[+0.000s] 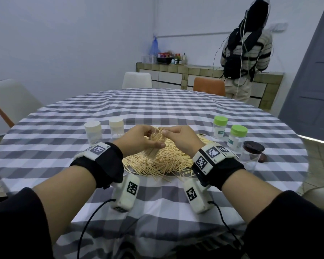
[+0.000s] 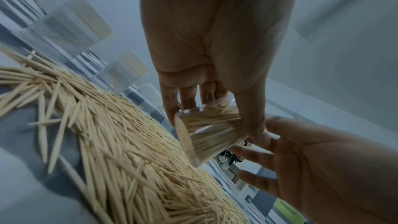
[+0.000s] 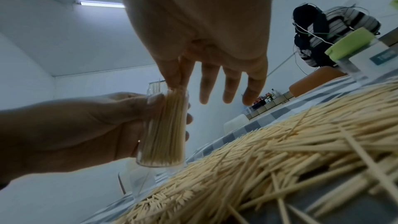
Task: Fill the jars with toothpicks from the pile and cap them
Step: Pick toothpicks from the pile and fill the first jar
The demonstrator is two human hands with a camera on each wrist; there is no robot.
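Note:
My left hand [image 1: 138, 140] grips a clear jar [image 1: 151, 148] packed with toothpicks and holds it tilted just above the toothpick pile [image 1: 163, 165] on the checked tablecloth. The left wrist view shows the jar [image 2: 207, 130] between my thumb and fingers, bottom toward the camera. My right hand [image 1: 173, 135] is at the jar's mouth, thumb and forefinger pinching the tips of toothpicks [image 1: 158, 132] that stick out. In the right wrist view the other fingers of my right hand [image 3: 215, 77] hang straight beside the jar [image 3: 164, 134]. No cap is on this jar.
Two white-capped jars [image 1: 92, 130] [image 1: 116, 127] stand left of the pile. Two green-capped jars [image 1: 220, 126] [image 1: 238, 136] and a dark-capped jar [image 1: 252, 155] stand to its right. A person [image 1: 245, 53] stands at the far counter. Chairs ring the round table [image 1: 157, 105].

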